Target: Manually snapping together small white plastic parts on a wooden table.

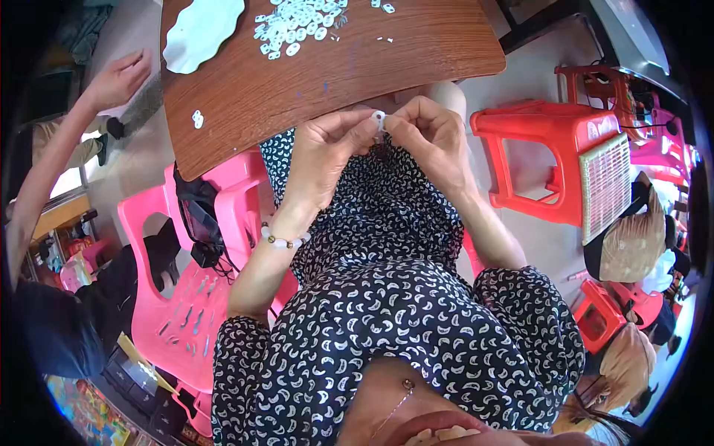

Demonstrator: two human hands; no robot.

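A small white plastic piece with a hole [379, 117] is pinched between my two hands, just off the table's near edge and above my lap. My left hand [331, 145] grips it from the left with thumb and forefinger. From the other side, my right hand [433, 137] closes its thumb and forefinger at the same piece. My fingers cover much of it. Beyond my hands, a pile of small white oval pieces with holes [297, 24] lies on the brown wooden table [260, 100]. One similar white piece [198, 119] lies apart at the table's left.
A white wavy-edged tray [199, 37] is at the table's far left. Pink plastic chairs [178, 327] stand left, one with a dark bag [201, 215]. A red stool [532, 134] stands right. Another person's arm [93, 97] reaches in at the left.
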